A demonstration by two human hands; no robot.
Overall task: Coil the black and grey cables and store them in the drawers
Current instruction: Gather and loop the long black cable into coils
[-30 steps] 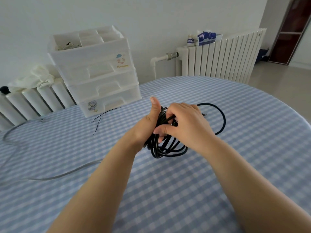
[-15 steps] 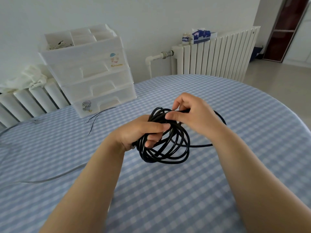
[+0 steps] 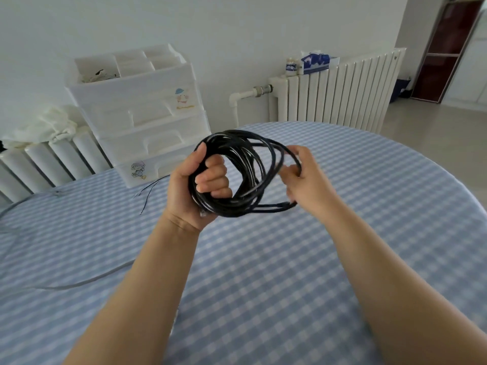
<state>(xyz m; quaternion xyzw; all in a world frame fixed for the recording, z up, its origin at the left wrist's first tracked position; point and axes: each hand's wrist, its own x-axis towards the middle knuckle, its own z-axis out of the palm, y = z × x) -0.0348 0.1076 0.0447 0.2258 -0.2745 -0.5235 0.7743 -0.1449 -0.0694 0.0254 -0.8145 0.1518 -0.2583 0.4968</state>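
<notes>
Black cable now lifted off the table and held up mid-scene as a finished-looking coil, up from low over the cloth half a second ago. Left hand fisted round the bundle, right hand pinching the right-side loops. Probably ready for the drawers far left; grey cable still loose, near left.

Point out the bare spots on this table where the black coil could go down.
Free: the blue checked tablecloth between the forearms, under the coiled black cable, and the stretch right of the right hand toward the table edge. Crowded: the left side, where a grey cable trails, and before the white plastic drawer unit, where thin dark wires lie.
</notes>
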